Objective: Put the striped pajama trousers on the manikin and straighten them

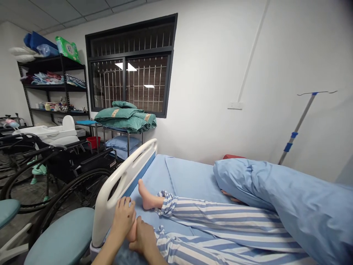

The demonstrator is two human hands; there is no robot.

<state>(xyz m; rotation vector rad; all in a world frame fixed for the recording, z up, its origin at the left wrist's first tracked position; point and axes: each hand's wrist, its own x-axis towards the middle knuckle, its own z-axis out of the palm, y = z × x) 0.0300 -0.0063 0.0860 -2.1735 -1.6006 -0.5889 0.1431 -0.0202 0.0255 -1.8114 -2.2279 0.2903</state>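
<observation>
Head view: left hand (125,215) and right hand (145,235) clasp the near foot (132,231) from both sides, beside the bed footboard (100,211); other foot (146,198) lies free, near footboard. Step, judged: two-handed foot hold. Next move calls for steady, even support.

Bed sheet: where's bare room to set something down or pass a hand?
The largest free patch of bed sheet lies beyond the striped trousers, between the white footboard and the blue quilt. A narrow strip shows between the trouser legs. It's crowded at the footboard's near end, where the left hand and right hand are on the near foot.
</observation>
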